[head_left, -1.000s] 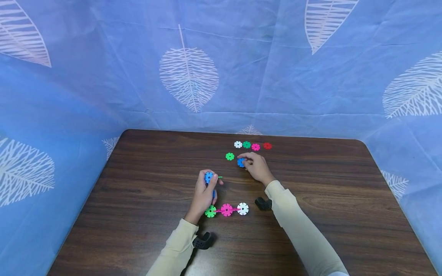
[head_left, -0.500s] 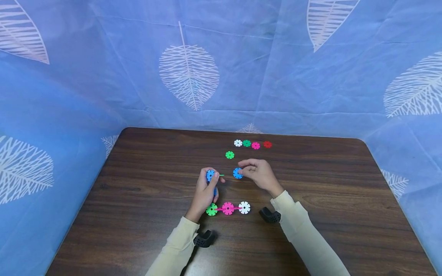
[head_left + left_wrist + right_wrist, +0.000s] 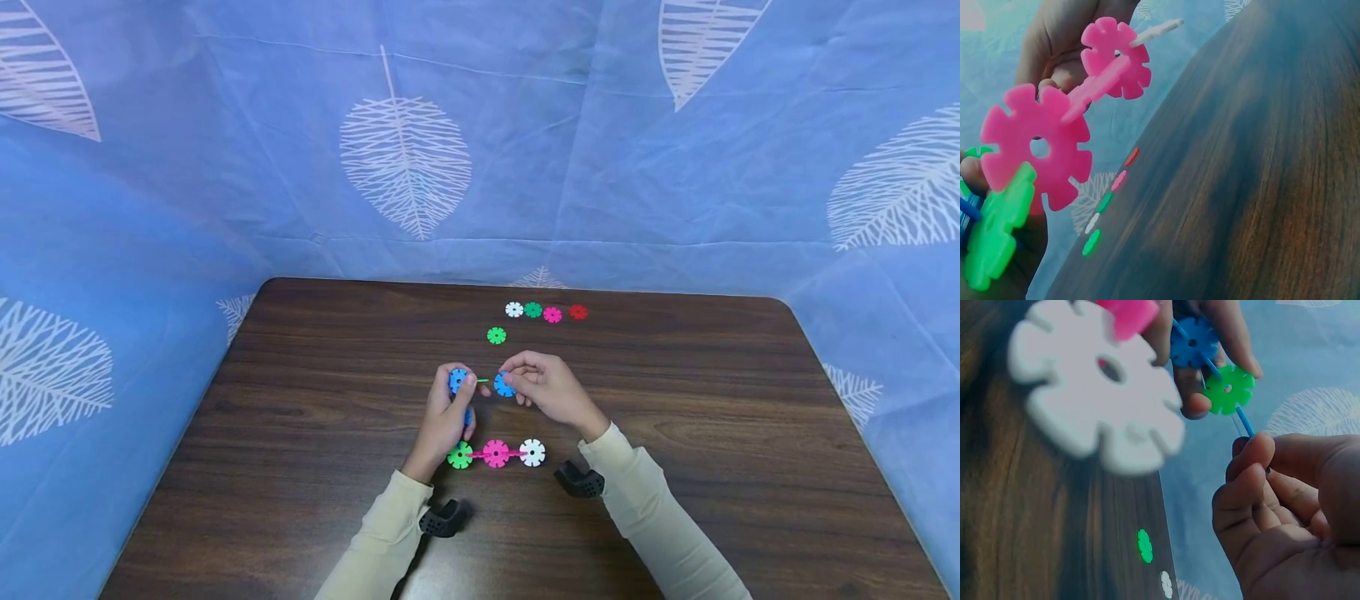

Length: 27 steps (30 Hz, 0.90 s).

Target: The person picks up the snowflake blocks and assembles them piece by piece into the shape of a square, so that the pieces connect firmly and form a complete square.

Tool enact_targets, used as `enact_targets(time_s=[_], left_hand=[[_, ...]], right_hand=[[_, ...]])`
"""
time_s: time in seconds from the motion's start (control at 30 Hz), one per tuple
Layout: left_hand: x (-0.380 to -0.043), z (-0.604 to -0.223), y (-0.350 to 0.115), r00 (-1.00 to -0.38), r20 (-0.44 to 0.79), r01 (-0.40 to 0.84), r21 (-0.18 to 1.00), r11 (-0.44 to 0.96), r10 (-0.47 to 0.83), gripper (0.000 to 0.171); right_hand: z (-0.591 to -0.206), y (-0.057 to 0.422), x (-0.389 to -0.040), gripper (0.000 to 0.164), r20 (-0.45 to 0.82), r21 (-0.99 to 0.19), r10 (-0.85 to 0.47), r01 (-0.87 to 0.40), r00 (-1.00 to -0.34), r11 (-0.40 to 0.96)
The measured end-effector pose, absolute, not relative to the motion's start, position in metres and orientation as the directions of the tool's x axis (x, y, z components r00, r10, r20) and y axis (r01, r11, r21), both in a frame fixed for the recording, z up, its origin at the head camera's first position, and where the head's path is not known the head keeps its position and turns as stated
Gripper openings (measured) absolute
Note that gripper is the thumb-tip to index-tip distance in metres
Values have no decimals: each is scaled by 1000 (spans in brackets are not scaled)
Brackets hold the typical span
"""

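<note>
My left hand (image 3: 447,408) holds a chain of notched plastic discs. In the head view its blue disc (image 3: 458,381) shows by the thumb, with a green disc (image 3: 1229,389) slotted onto that blue one. Lower on the chain follow another green disc (image 3: 460,455), pink discs (image 3: 496,453) and a white disc (image 3: 532,452) at the end. Between thumb and fingertips my right hand (image 3: 551,387) pinches a loose blue disc (image 3: 503,384). In the right wrist view this disc is edge-on at the green disc's rim; whether it sits in a notch I cannot tell.
Toward the back of the brown table (image 3: 300,367) lie loose discs: light green (image 3: 497,335), white (image 3: 513,309), dark green (image 3: 533,309), pink (image 3: 552,315) and red (image 3: 578,312). A blue leaf-patterned cloth (image 3: 510,167) hangs behind the table. Black wrist cameras sit under both sleeves.
My right hand has brought the blue disc from beside the loose light green disc toward the left hand, close to the chain's green disc. The left hand has stayed nearly still.
</note>
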<state>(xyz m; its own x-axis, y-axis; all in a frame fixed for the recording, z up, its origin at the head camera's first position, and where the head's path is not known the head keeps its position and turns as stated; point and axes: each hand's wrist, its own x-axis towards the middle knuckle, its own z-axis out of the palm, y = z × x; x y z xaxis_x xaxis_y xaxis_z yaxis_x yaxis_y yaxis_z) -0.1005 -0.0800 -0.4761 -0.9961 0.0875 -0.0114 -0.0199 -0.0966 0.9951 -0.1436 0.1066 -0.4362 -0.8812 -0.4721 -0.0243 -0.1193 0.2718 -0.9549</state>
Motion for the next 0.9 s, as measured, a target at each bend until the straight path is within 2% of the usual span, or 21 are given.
enact_targets(time_s=[0.23, 0.57, 0.9], left_hand=[[-93, -451, -81, -992, -50, -61, 994, -94, 118, 26], [-100, -472, -74, -992, -13, -24, 996, -90, 125, 25], [-99, -470, -78, -993, 9, 2, 998, -63, 118, 25]], right_hand=[[-432, 100, -142, 24, -43, -950, -450, -103, -892, 295], [-433, 98, -140, 24, -48, -944, -428, -99, -902, 314], [-437, 98, -134, 26, -24, -978, -408, -63, -913, 199]])
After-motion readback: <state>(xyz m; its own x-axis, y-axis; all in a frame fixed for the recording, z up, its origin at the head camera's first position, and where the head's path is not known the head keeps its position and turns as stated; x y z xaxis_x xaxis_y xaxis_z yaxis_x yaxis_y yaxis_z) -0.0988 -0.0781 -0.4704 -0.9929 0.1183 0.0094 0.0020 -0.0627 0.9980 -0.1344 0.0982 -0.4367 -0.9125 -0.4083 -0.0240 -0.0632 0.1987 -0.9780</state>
